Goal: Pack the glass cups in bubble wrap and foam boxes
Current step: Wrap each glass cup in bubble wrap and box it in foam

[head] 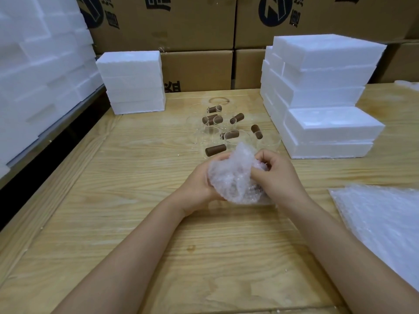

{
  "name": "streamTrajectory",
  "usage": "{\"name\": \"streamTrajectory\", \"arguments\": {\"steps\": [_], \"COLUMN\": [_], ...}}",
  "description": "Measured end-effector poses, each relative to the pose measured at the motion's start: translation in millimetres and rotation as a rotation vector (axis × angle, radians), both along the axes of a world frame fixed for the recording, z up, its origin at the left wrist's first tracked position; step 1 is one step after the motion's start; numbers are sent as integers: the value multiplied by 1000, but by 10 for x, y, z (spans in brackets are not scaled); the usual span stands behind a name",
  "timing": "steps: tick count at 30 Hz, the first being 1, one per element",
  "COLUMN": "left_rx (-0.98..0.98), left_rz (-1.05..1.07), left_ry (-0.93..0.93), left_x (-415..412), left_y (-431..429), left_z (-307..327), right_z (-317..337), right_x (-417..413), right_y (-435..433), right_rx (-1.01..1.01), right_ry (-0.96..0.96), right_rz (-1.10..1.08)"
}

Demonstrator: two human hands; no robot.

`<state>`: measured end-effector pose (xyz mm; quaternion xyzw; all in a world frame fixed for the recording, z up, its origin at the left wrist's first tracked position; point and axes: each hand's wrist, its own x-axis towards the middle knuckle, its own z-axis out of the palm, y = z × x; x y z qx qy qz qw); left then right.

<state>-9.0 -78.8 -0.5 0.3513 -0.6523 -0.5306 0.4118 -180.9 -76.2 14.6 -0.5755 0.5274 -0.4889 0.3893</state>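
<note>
Now, over the desk's (127,200) middle, the left hand (199,181) curls round the wrap (231,177) hiding a cup; the right hand (280,172) pinches its loose end. Tuck that end inward firmly, leaving no glass bare.

Bare counter (127,177) lies open left of the left grip (199,184) and nearer the person than both grips; the wrapped bundle (233,177) they hold fills the gap between them; just beyond, a cluster of glass cups (217,130) blocks the way forward; beyond and right of the right grip (278,175), stacked foam boxes (324,123) wall that side; a bubble wrap sheet (385,223) covers the counter to its right; a smaller foam stack (133,85) stands well beyond the left grip.
</note>
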Motion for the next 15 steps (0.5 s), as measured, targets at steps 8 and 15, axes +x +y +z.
{"name": "streamTrajectory", "arguments": {"steps": [8,15], "left_rx": [-1,-16], "left_rz": [-136,-53], "left_ry": [56,9], "left_x": [20,-128], "left_y": [15,59], "left_z": [75,111], "right_z": [-36,-29], "right_x": [10,76], "right_y": [-26,5], "right_rx": [30,-7], "right_ry": [366,430], "right_rz": [31,-24]}}
